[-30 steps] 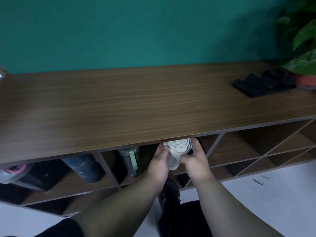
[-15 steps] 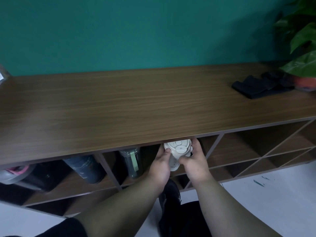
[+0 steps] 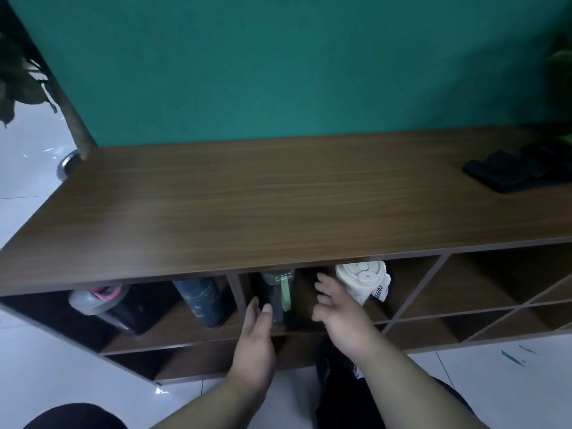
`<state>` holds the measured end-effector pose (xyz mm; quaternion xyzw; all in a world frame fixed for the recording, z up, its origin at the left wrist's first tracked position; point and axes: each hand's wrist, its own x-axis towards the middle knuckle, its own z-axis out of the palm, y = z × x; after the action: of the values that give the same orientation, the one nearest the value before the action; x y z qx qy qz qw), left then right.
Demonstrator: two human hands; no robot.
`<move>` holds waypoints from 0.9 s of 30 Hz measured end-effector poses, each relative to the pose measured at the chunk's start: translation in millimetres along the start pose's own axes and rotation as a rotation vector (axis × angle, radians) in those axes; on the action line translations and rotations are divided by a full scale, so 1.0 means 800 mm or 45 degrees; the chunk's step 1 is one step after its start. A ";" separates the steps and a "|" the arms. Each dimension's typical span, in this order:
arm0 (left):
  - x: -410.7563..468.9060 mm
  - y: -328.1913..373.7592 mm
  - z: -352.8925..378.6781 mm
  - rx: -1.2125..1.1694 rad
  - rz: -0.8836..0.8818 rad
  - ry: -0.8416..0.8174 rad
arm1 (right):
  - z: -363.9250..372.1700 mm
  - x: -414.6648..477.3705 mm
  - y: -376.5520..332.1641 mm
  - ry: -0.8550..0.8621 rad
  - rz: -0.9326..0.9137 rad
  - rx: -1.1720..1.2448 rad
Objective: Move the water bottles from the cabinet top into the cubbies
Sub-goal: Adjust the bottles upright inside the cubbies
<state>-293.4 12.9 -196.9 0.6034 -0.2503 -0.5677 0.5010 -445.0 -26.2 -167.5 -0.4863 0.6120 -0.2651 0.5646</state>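
Observation:
A white bottle (image 3: 362,281) with a round lid stands in the upper cubby of the wooden cabinet (image 3: 278,212), just under the top. My right hand (image 3: 337,308) is open just left of it, fingers spread, not touching it. My left hand (image 3: 255,332) is open in front of a dark bottle with a green strap (image 3: 277,292) in the same cubby row. A blue bottle (image 3: 201,300) and a black bottle with a grey and pink lid (image 3: 99,300) stand in the cubby further left.
A black folded cloth (image 3: 510,171) lies at the right end of the cabinet top, with plant leaves (image 3: 561,57) beyond it. Another plant (image 3: 18,72) stands at the far left on the white tiled floor. Diagonal-walled cubbies open to the right.
Both hands have let go of the white bottle and drawn back and left; it now stands alone in the cubby. The view has shifted left and pulled back.

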 end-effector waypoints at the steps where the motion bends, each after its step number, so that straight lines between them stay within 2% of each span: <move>1: 0.000 0.008 0.000 0.031 0.047 0.002 | 0.005 0.003 -0.007 0.023 -0.054 0.023; 7: 0.002 0.035 0.013 -0.032 0.155 -0.016 | 0.033 0.019 -0.027 0.093 -0.117 0.113; 11: 0.003 0.045 0.019 -0.065 0.110 -0.043 | 0.048 0.018 -0.032 0.057 -0.158 0.095; 21: 0.011 0.044 0.010 0.100 0.148 -0.086 | 0.054 0.013 -0.032 0.053 -0.189 0.112; 27: 0.009 0.046 0.008 0.100 0.153 -0.092 | 0.053 0.011 -0.034 0.041 -0.171 0.105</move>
<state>-288.0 -9.0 -166.8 0.5856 -0.3260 -0.5477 0.5008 -395.9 -34.9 -156.9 -0.4984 0.5753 -0.3352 0.5553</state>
